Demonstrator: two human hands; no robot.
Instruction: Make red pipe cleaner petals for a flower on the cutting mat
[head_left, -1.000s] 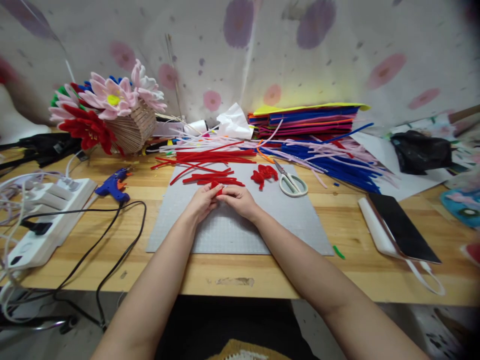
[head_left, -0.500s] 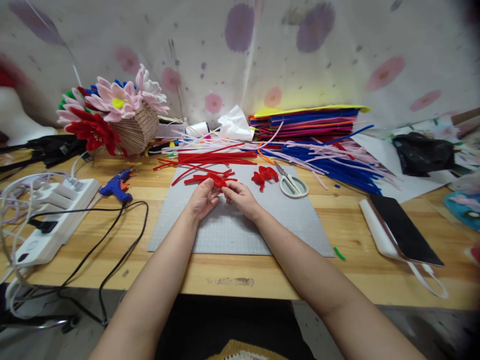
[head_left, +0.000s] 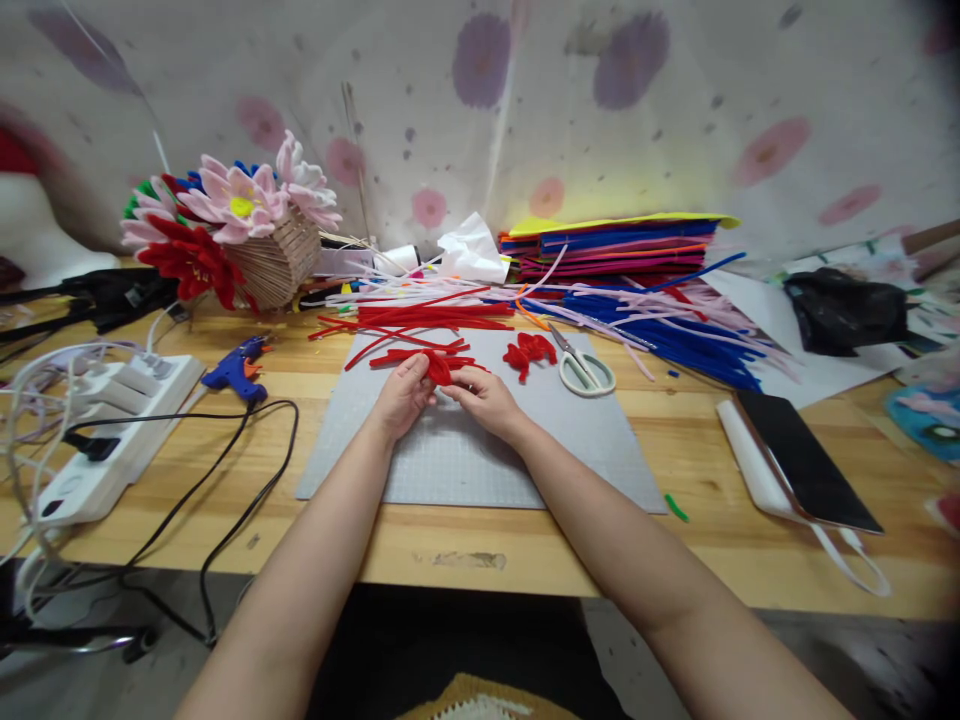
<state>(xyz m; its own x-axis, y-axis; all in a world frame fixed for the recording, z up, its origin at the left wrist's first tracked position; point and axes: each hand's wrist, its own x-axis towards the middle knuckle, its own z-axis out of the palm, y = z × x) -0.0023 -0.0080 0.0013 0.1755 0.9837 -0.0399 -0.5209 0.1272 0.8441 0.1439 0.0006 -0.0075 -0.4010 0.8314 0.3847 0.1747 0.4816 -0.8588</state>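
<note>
Between my two hands is a red pipe cleaner, bent into a loop or petal shape. The fingers of my left hand pinch it from the left. From the right, my right hand grips its lower end, partly hiding it. Both hands are held over a grey cutting mat. Just behind them, loose red pipe cleaners lie in a bundle. To the right on the mat rest some bent red pieces beside scissors with pale handles.
At left are a blue glue gun, its black cord and a white power strip. A basket of fuzzy flowers stands behind. Blue pipe cleaners spread at back right, and a phone lies at right.
My right fingers have shifted slightly down and left on the red pipe cleaner, and its loop shows more openly between my hands. The view has shifted slightly.
</note>
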